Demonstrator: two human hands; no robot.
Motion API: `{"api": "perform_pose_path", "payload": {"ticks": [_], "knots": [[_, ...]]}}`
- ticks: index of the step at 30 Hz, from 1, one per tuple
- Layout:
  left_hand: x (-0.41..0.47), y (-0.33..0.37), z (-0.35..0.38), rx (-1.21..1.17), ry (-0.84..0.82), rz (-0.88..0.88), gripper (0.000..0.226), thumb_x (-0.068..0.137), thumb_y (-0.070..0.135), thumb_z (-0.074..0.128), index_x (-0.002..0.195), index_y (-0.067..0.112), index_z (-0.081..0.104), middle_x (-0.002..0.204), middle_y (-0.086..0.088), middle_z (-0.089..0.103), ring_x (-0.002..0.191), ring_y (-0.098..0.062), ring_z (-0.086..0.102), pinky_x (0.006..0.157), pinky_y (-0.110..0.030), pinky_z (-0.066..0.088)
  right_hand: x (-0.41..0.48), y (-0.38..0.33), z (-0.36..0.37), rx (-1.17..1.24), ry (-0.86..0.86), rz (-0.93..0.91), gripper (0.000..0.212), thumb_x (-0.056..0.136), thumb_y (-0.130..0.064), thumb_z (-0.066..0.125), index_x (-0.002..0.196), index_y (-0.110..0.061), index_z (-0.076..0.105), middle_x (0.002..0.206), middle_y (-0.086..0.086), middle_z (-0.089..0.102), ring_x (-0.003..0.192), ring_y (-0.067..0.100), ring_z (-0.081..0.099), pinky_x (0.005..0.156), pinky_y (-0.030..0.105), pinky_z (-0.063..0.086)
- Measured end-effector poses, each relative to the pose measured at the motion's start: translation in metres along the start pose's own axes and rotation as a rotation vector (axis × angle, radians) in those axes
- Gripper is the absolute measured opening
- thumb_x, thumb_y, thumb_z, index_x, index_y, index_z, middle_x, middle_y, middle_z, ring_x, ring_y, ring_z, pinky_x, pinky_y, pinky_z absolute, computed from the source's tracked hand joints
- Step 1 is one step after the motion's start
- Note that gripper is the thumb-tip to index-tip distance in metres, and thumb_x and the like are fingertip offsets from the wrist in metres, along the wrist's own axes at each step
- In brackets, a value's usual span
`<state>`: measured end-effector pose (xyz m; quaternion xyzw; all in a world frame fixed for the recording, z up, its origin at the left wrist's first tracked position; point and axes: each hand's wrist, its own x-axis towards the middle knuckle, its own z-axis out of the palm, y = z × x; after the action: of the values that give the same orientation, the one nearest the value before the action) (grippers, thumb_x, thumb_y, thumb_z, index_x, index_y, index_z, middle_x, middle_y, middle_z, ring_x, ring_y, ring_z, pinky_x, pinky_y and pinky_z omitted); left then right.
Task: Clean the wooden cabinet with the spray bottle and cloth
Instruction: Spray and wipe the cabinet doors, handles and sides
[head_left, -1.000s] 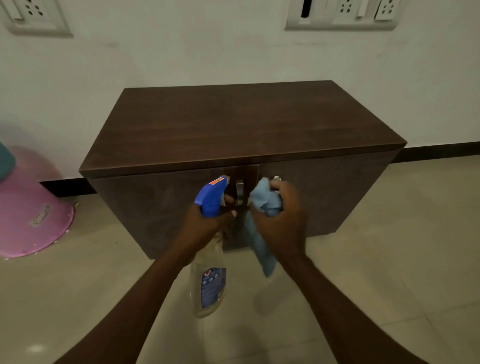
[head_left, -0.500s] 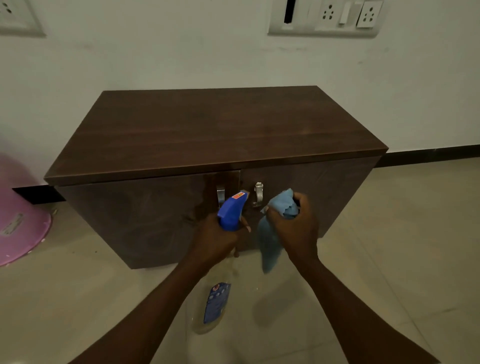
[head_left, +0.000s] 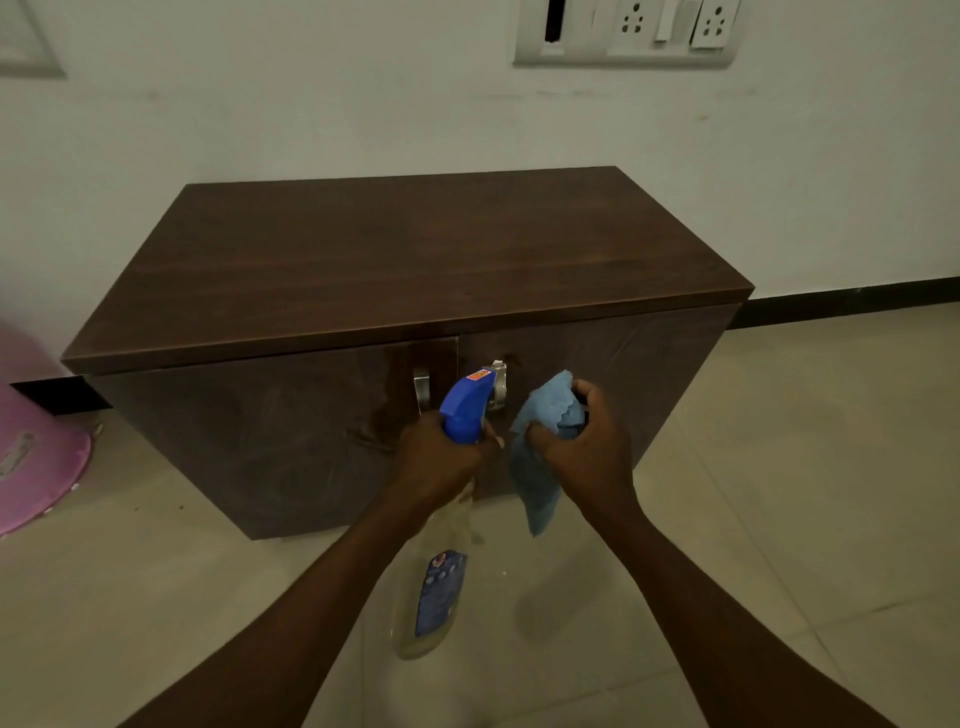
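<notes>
No lettering can be read anywhere. The spray bottle (head_left: 435, 582) carries a dark blue label (head_left: 440, 592) on its clear body, with a small round emblem near the top and pale marks below, all too blurred to make out. A small orange-red sticker (head_left: 477, 375) sits on the nose of the blue trigger head (head_left: 464, 405); any print on it is too small to tell. The pink tub (head_left: 36, 457) at the left edge bears a pale rectangular label (head_left: 14, 453), also illegible. The switchboard (head_left: 626, 32) on the wall shows only socket holes and switches, with no readable markings.
</notes>
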<state>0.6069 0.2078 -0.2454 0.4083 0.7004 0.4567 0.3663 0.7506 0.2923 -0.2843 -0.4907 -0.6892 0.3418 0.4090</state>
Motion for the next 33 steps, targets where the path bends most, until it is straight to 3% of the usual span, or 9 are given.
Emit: {"api": "perform_pose_path", "payload": {"ticks": [7,12,16,19,23,25,27,29,33], "knots": [[-0.008,-0.006,0.000,-0.009,-0.038,-0.021,0.022,0.080,0.014,0.070,0.079,0.028,0.052,0.068,-0.006,0.056,0.056,-0.016,0.055,0.057,-0.030,0.051,0.000,-0.004,-0.006,0.045,0.047,-0.002,0.057,0.074,-0.012,0.078,0.125,-0.008,0.051,0.114,0.002,0.060,0.103,0.013,0.058,0.077,0.005,0.041],[-0.013,-0.015,-0.002,0.068,-0.077,-0.039,0.022,0.082,0.016,0.067,0.083,0.028,0.049,0.070,-0.002,0.057,0.044,0.003,0.057,0.046,-0.011,0.048,-0.003,-0.010,0.000,0.058,0.053,-0.023,0.058,0.074,-0.016,0.080,0.124,-0.008,0.051,0.112,0.001,0.060,0.101,0.010,0.057,0.086,0.020,0.048],[-0.015,-0.017,-0.006,0.074,-0.112,-0.060,0.024,0.084,0.013,0.065,0.079,0.030,0.048,0.066,-0.004,0.057,0.050,-0.008,0.056,0.052,-0.020,0.048,-0.008,-0.012,0.011,0.044,-0.003,-0.018,0.050,0.073,-0.018,0.080,0.115,-0.012,0.055,0.103,-0.001,0.062,0.092,0.007,0.059,0.081,0.021,0.052],[-0.016,-0.018,-0.009,0.098,-0.135,-0.079,0.026,0.085,0.011,0.062,0.078,0.031,0.046,0.062,-0.003,0.056,0.039,-0.001,0.055,0.045,-0.014,0.046,-0.012,-0.018,0.023,0.060,-0.046,0.039,0.043,0.081,-0.013,0.074,0.118,-0.005,0.053,0.109,0.008,0.062,0.096,0.011,0.058,0.084,0.019,0.047],[-0.017,-0.017,-0.012,0.081,-0.079,-0.042,0.024,0.084,0.012,0.065,0.081,0.029,0.048,0.064,-0.002,0.058,0.039,0.000,0.056,0.047,-0.017,0.050,-0.017,-0.020,0.042,0.115,-0.033,0.143,0.037,0.079,-0.023,0.075,0.106,-0.020,0.050,0.090,-0.011,0.057,0.076,-0.001,0.056,0.063,0.018,0.045],[-0.019,-0.016,-0.015,0.056,-0.046,-0.018,0.025,0.083,0.011,0.065,0.081,0.029,0.048,0.062,-0.003,0.057,0.039,0.000,0.055,0.044,-0.015,0.048,-0.020,-0.020,0.053,0.161,0.051,0.143,0.027,0.082,-0.014,0.073,0.095,-0.020,0.050,0.086,-0.006,0.058,0.071,-0.004,0.057,0.068,0.029,0.051],[-0.020,-0.015,-0.018,0.035,-0.034,-0.008,0.021,0.083,0.012,0.066,0.084,0.027,0.051,0.065,-0.004,0.058,0.041,0.000,0.057,0.045,-0.014,0.048,-0.020,-0.019,0.065,0.171,0.153,0.144,0.024,0.083,-0.012,0.072,0.096,-0.017,0.054,0.087,0.002,0.062,0.075,0.004,0.059,0.075,0.030,0.053],[-0.021,-0.014,-0.023,0.018,-0.034,-0.002,0.017,0.082,0.013,0.067,0.091,0.021,0.055,0.068,-0.006,0.061,0.045,-0.003,0.059,0.050,-0.020,0.052,-0.015,-0.020,0.071,0.222,0.178,0.167,0.024,0.080,-0.015,0.075,0.093,-0.021,0.055,0.085,-0.003,0.063,0.079,0.014,0.063,0.071,0.019,0.052],[-0.022,-0.013,-0.026,0.022,-0.072,0.019,0.028,0.083,0.010,0.065,0.083,0.033,0.050,0.072,-0.007,0.061,0.054,-0.006,0.061,0.057,-0.023,0.054,-0.007,-0.026,0.069,0.208,0.230,0.088,0.039,0.073,-0.034,0.074,0.101,-0.010,0.062,0.094,0.001,0.066,0.088,0.014,0.064,0.077,0.029,0.055]]}}
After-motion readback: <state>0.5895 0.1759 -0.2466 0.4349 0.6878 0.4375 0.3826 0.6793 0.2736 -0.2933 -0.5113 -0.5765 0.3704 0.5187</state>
